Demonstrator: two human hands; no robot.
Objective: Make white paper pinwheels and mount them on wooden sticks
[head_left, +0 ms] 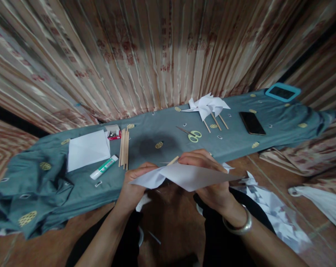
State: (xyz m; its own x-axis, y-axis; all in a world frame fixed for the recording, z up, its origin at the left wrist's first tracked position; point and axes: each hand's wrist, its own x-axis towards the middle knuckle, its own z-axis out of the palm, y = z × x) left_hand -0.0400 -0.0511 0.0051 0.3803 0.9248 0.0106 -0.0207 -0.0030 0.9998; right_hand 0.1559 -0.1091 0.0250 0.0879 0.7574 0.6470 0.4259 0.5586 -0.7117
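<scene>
White paper (194, 177): your left hand (131, 191) and right hand (203, 159) grasp it, likely steadying its folds; scissors (195, 136) lie reachable at one o'clock.

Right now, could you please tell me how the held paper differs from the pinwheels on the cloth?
The held paper is in the left hand and right hand, while the pinwheels lie on the cloth. The held paper shows broad surfaces, whereas the pinwheels bunch together with many pointed blades. Both look white.
</scene>
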